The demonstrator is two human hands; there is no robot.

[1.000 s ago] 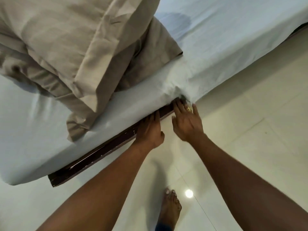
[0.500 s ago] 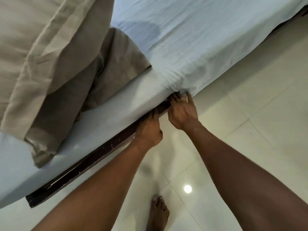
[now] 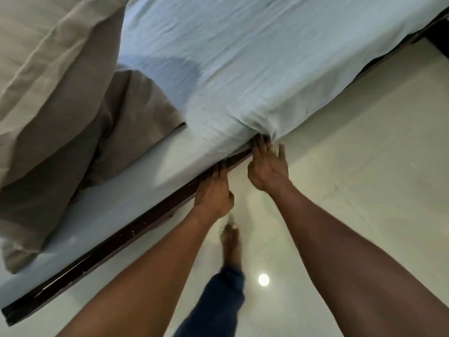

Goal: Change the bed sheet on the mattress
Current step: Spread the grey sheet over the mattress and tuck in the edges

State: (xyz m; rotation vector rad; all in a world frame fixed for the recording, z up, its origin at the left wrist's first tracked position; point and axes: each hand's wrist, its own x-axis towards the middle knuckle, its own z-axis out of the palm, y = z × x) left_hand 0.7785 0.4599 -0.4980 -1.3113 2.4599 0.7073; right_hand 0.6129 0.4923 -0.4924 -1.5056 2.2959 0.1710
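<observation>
Down on the mattress [image 3: 109, 210], the blue bed sheet [image 3: 243, 69] lay bunched at its side edge. The right hand [image 3: 267, 166] pushed flat, straight fingers into that bunch. The left hand [image 3: 213, 190] pressed straight fingers under the mattress, holding nothing. Pillows [image 3: 60, 93] sat on the mattress.

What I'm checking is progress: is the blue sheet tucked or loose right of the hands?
Loose: right of the right hand the sheet hangs over the frame.

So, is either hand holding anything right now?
No grip shows. The right hand pushes the bed sheet by its bunched edge under the mattress, straight-fingered; the left hand presses at the bed frame; fingertips hidden.
</observation>
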